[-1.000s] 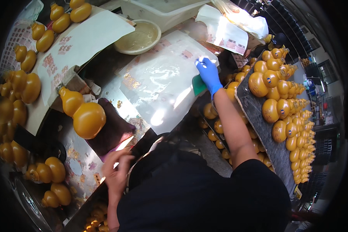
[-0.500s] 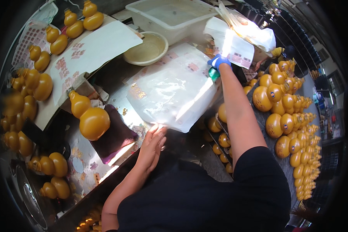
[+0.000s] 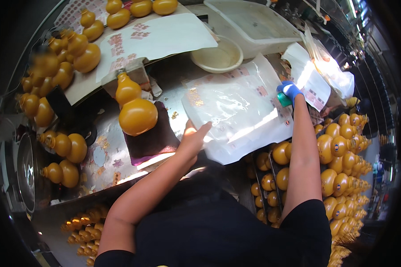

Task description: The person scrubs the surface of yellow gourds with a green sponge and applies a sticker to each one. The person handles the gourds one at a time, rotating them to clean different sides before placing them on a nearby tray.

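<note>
A large translucent plastic sheet (image 3: 236, 111) lies over the metal worktop, with reddish printed patches showing through and gold flecks near its left side. My left hand (image 3: 194, 140) is closed at the near left edge of this sheet, the edge pinched between thumb and fingers. At the sheet's far right, my right hand (image 3: 292, 90), in a blue glove, is wrapped around a small green object (image 3: 284, 99) whose kind I cannot make out. Left of the sheet, a big golden bottle gourd (image 3: 138, 116) lies tilted on a dark purple cloth (image 3: 153, 138).
A cream bowl (image 3: 217, 55) and a clear plastic bin (image 3: 254, 26) stand behind the sheet. Printed white paper (image 3: 158, 38) covers a raised board at the far left. Golden gourds crowd the left side and fill racks (image 3: 338, 164) at the right. A round metal tray (image 3: 26, 171) stands far left.
The whole view has shifted, so the bench appears farther right. My left hand has gone from resting on its side to pinching the sheet's edge. My right hand still holds the green object.
</note>
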`<state>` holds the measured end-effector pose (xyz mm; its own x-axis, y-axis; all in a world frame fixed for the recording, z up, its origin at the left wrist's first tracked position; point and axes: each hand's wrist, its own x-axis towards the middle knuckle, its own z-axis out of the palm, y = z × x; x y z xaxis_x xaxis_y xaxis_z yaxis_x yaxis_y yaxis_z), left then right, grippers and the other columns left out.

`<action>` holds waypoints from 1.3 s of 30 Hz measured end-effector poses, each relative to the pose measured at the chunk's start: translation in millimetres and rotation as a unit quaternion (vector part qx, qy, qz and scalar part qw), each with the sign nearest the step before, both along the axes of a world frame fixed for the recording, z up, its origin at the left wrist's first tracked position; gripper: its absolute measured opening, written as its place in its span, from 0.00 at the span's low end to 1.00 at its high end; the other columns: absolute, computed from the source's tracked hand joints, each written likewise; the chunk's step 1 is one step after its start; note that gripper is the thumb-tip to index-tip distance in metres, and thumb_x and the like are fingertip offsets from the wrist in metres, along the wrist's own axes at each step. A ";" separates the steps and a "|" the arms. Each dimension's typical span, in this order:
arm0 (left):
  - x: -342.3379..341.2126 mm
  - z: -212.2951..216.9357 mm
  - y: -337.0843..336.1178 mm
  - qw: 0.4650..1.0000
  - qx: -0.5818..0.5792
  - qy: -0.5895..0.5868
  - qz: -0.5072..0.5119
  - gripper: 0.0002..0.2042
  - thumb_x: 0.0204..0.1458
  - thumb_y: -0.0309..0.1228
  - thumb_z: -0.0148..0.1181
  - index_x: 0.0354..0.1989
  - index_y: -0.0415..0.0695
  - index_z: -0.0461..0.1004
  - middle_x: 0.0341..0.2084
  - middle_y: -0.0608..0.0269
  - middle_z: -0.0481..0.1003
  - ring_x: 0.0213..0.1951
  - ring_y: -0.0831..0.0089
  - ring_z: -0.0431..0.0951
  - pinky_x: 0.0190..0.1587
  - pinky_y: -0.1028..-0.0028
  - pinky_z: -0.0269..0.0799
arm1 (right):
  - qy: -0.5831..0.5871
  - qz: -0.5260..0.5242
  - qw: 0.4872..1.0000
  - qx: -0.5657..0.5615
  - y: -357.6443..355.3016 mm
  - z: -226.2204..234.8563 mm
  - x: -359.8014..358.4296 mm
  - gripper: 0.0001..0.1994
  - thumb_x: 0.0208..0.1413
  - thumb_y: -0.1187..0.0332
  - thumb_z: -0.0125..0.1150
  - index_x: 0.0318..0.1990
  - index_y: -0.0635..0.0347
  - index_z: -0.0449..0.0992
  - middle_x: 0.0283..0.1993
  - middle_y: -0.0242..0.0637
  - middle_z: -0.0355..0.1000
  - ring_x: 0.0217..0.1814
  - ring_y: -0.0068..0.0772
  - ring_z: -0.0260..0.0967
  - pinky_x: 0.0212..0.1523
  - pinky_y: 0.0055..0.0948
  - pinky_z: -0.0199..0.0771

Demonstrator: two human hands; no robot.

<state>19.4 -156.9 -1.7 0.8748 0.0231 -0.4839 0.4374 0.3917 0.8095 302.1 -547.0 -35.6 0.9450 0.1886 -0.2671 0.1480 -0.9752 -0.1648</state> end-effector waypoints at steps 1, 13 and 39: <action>8.9 -17.9 -2.8 0.999 0.030 -0.015 0.003 0.33 0.52 0.31 0.58 0.64 0.35 0.49 0.49 0.50 0.68 0.50 0.65 0.69 0.52 0.69 0.66 | 0.001 -0.097 0.992 0.080 15.3 10.4 -10.2 0.17 0.41 0.58 0.60 0.35 0.61 0.80 0.38 0.49 0.76 0.38 0.45 0.75 0.40 0.36 0.72; 0.4 8.0 10.5 0.977 0.191 -0.030 0.090 0.25 0.47 0.15 0.47 0.57 0.41 0.59 0.45 0.54 0.71 0.43 0.66 0.75 0.44 0.70 0.74 | 0.124 -0.222 0.927 0.277 22.8 41.4 -31.4 0.08 0.47 0.68 0.56 0.26 0.63 0.77 0.23 0.33 0.71 0.24 0.29 0.66 0.25 0.30 0.65; -120.3 44.7 114.9 0.988 0.035 -0.043 -0.147 0.25 0.57 0.22 0.52 0.64 0.40 0.57 0.54 0.55 0.69 0.57 0.69 0.69 0.61 0.69 0.62 | -0.087 0.118 0.988 0.044 428.4 -82.1 50.4 0.18 0.58 0.66 0.46 0.53 0.61 0.72 0.52 0.54 0.70 0.56 0.53 0.68 0.57 0.42 0.66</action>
<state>-100.9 -42.1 43.0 0.8862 -0.2080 -0.4139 0.4528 0.2000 0.8689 352.5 -118.6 -117.7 0.9020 0.4250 -0.0760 0.4038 -0.8927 -0.2000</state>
